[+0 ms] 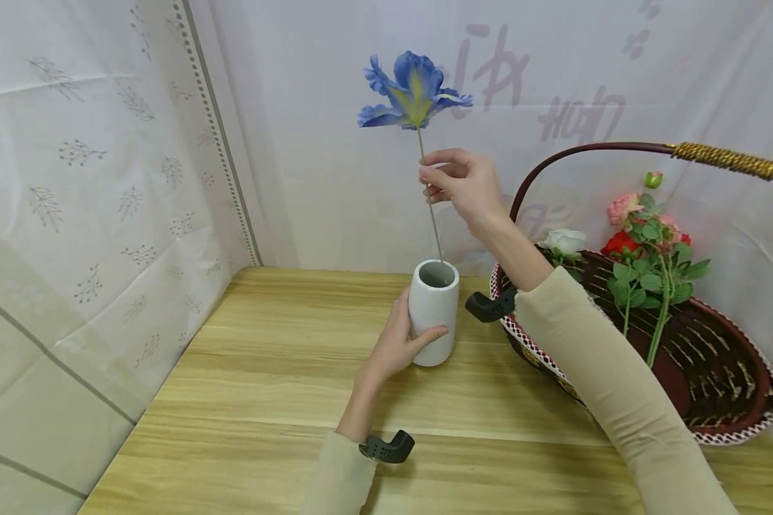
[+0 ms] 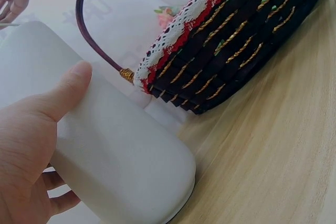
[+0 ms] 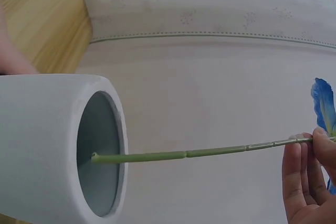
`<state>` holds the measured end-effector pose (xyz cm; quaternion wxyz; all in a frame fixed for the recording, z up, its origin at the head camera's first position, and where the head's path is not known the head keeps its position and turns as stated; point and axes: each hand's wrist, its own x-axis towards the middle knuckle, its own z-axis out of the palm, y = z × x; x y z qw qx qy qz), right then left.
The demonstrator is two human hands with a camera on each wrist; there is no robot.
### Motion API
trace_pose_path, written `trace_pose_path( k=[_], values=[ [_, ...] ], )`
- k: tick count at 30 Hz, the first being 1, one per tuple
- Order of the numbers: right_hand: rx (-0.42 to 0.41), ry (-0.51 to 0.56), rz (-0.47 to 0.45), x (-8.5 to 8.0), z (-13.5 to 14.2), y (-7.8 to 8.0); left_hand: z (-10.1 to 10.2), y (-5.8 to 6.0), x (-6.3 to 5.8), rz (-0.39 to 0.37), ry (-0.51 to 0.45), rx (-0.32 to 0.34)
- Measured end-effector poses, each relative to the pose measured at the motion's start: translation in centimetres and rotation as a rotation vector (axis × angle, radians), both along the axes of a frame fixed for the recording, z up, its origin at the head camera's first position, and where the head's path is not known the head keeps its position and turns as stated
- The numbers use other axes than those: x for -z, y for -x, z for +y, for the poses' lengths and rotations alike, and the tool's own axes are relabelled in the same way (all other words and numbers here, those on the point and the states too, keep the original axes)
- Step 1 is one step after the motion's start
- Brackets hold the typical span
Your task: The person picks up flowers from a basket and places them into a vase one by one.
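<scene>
A blue artificial flower (image 1: 415,96) with a yellow-green centre stands upright above a white vase (image 1: 433,315). My right hand (image 1: 467,182) pinches its thin green stem (image 3: 210,152) between thumb and fingers, below the bloom. The stem's lower end reaches just inside the vase mouth in the right wrist view. My left hand (image 1: 399,340) grips the vase from its left side, the thumb lying across the front, as the left wrist view (image 2: 58,103) also shows with the thumb. The vase is upright on the wooden table (image 1: 283,372).
At the right stands a dark woven basket (image 1: 715,386) with lace trim and a tall arched handle (image 1: 592,146). Inside lie a white flower (image 1: 563,242), a red flower (image 1: 620,244) and pink flowers (image 1: 623,207) with leafy stems. Patterned white curtains (image 1: 103,143) hang behind and left.
</scene>
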<state>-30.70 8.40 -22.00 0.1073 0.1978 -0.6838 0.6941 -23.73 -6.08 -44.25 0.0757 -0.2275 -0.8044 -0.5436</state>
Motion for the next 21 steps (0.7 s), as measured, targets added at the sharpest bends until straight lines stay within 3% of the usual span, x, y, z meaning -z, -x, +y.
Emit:
trace_pose_path(
  k=[21],
  values=[
    [-0.045,-0.213,0.009,2.3,-0.7,-0.5,-0.1,0.1,0.3,-0.036,0.012,-0.002]
  ],
)
